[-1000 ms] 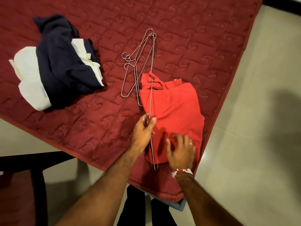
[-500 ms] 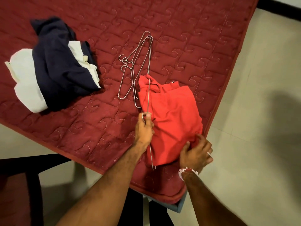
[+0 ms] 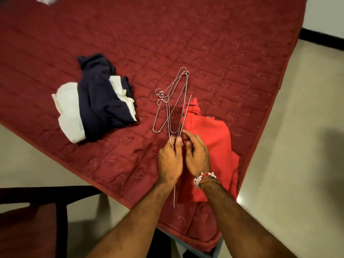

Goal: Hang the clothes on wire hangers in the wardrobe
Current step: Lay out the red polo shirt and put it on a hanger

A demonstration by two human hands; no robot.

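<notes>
From the head camera, the left hand [image 3: 170, 161] pinches a wire hanger [image 3: 174, 197] between thumb and forefinger, right at the bend where its hook begins. From that pinch one leg of the wire runs up and away over the edge of the red shirt [image 3: 214, 146]. The other end runs back under the wrist and pokes out toward the person.

The right hand [image 3: 197, 157] sits just beside the pinch, on its right. Its fingers are curled in toward the left thumb, over the near edge of the red shirt. Whether they hold wire, cloth or nothing cannot be told. A beaded bracelet [image 3: 203, 178] circles that wrist.

The red shirt lies crumpled on the quilted red mattress [image 3: 223, 53], directly right of the grip and beneath the right hand, spreading toward the mattress edge.

Just beyond the pinch, slightly left, the spare hangers [image 3: 172, 103] lie in a loose overlapping bundle, their near ends almost touching the left fingertips. Well to the left of the grip sits a heap of navy and white clothes [image 3: 98, 101]. A dark chair [image 3: 61, 211] stands on the pale floor [image 3: 288, 164], left of the forearms.
</notes>
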